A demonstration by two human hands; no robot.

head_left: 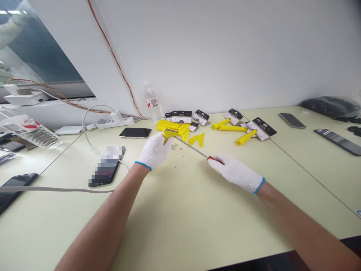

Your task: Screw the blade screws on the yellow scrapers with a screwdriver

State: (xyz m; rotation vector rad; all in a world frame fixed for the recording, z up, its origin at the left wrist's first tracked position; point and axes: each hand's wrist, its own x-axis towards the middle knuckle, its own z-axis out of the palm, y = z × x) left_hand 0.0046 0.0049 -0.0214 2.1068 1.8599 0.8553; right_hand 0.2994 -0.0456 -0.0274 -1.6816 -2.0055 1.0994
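One long pale tabletop (pixel 180 233) runs across your view, with a white wall (pixel 214 56) behind it. Red-and-yellow wire (pixel 115 60) runs down the wall to a white power strip (pixel 115 121) at back left. Clear water bottle (pixel 150 101) stands by the wall. Black plastic bag (pixel 329 106) sits at far right.

Several phones lie about: black phone (pixel 135 132) at the back, just left of the yellow parts; pixelated phone (pixel 107 169) on a cable, left of centre; grey phone (pixel 291 120) at right.

Your left hand (pixel 154 150) and right hand (pixel 235 173) are in white knit gloves with blue cuffs, working just in front of the yellow pile. Left fingers are closed around a yellow plastic part (pixel 169 134), held just above the tabletop. Right fingers are clamped on the handle of a red-handled screwdriver (pixel 191 146). Its steel shaft runs across to the yellow plastic part, tip at the part; exact contact is hard to see.

Behind that: yellow plastic bars (pixel 169 126), flat yellow pieces (pixel 196 140), yellow tubes (pixel 246 137), black-and-white card packaging (pixel 261 128).

Small metal screws (pixel 175 146) lie scattered on the tabletop just below the part, between your hands.
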